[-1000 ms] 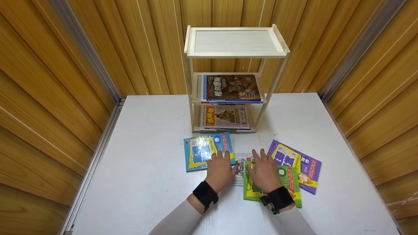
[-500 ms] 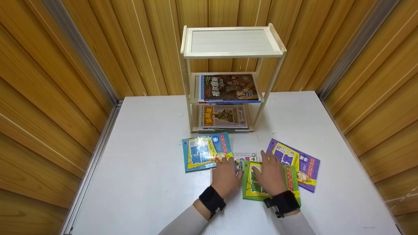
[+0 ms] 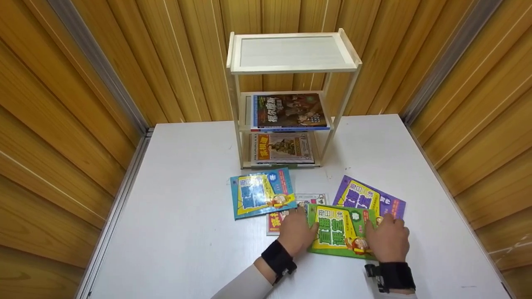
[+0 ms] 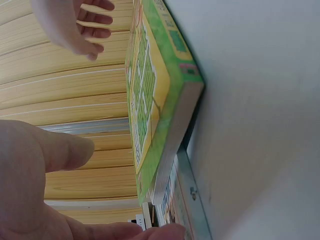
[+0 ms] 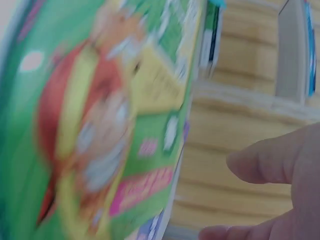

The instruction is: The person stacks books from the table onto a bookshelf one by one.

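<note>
A green book (image 3: pixel 332 226) lies face up between my two hands, over part of a purple book (image 3: pixel 392 203) and the right side of a red-and-white book (image 3: pixel 274 222). At its left edge is my left hand (image 3: pixel 297 232), thumb near the cover. In the left wrist view, thumb and fingers are spread and stand apart from the green book's edge. My right hand (image 3: pixel 388 238) is at the right edge, over part of the purple book. The right wrist view shows its thumb (image 5: pixel 260 160) and a finger apart, with a gap to the cover.
A blue book (image 3: pixel 253 195) partly covers the red-and-white book on the left. Behind stands a cream three-tier rack (image 3: pixel 291 69), with a brown-covered book (image 3: pixel 291 110) on its middle shelf and another book (image 3: pixel 286 147) on the lowest. Wood-panelled walls surround the white table (image 3: pixel 178 216).
My right hand has moved from the green book's cover to its right edge. My left hand has shifted right, off the blue book to the green book's left edge.
</note>
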A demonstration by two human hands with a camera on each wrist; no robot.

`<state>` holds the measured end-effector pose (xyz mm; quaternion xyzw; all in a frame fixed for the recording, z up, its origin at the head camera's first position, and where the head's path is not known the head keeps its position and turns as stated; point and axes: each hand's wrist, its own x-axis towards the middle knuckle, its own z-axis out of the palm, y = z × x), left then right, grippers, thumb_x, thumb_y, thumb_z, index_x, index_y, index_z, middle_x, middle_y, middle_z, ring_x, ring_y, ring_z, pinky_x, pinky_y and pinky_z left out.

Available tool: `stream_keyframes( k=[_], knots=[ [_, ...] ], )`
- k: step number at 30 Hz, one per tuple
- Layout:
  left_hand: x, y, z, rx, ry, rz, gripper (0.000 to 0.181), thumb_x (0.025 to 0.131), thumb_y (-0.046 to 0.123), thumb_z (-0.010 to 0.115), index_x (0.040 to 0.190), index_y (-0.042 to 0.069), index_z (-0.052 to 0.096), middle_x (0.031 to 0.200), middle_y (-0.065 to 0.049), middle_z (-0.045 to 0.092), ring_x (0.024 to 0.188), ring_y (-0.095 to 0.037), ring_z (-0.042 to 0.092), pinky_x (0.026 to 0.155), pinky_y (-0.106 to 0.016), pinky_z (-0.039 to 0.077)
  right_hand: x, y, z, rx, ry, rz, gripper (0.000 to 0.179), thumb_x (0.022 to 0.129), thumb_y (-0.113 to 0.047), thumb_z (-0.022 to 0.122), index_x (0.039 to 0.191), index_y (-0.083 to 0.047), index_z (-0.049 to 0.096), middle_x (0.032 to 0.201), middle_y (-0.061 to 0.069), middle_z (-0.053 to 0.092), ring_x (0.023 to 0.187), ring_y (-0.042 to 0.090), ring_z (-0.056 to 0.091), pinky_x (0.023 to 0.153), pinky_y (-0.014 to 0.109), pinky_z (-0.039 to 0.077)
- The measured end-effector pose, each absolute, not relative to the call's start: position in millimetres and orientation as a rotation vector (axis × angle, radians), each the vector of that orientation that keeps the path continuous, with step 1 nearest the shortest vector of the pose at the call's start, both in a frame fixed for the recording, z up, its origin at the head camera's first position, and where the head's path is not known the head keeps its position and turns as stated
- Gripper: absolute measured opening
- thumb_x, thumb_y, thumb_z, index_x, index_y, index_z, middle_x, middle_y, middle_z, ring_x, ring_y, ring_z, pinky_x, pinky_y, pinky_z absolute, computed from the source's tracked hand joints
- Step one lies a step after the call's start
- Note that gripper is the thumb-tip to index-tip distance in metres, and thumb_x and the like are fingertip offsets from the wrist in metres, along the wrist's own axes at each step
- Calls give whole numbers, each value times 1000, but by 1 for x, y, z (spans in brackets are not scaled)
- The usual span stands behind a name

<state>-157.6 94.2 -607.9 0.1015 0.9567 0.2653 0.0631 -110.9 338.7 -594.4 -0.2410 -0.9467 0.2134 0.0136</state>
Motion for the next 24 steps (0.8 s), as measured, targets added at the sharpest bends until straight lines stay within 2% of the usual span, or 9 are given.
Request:
stream_keyframes(
  k=[5, 9, 14, 20, 24],
  knots=[
    [-155, 98, -611, 276, 2818, 852, 75, 100, 51, 69, 143, -9, 55, 117, -18, 69, 98, -20, 64, 87, -35, 58, -103, 352, -599, -905, -3031, 668, 76, 102, -50, 59, 130, 21, 51, 111, 38, 52, 90, 47, 57, 65, 47, 49],
    [-153, 100, -614, 272, 2774, 894, 67, 99, 49, 71, 132, -8, 61, 101, -10, 67, 87, -17, 59, 78, -32, 55, -97, 352, -602, -965, -3085, 695, 79, 103, -51, 58, 130, 23, 49, 103, 33, 55, 81, 39, 59, 63, 41, 48],
    [-149, 101, -615, 258, 2707, 993, 58, 97, 45, 73, 123, -6, 61, 89, -4, 59, 81, -15, 55, 74, -31, 52, -94, 347, -609, -999, -3100, 758, 76, 103, -51, 59, 126, 21, 52, 94, 25, 60, 79, 33, 61, 62, 37, 47],
    [-143, 105, -617, 239, 2648, 1056, 58, 98, 43, 72, 126, -6, 58, 84, -1, 55, 77, -15, 55, 68, -29, 49, -90, 342, -614, -906, -3072, 889, 60, 104, -46, 59, 116, 13, 59, 83, 15, 62, 72, 27, 60, 57, 33, 43],
    [-141, 107, -621, 237, 2659, 1050, 66, 98, 44, 72, 133, -10, 55, 90, -5, 61, 82, -16, 58, 74, -32, 54, -87, 339, -615, -875, -3068, 924, 57, 104, -44, 58, 114, 12, 59, 81, 15, 63, 71, 27, 60, 56, 33, 42]
  ],
)
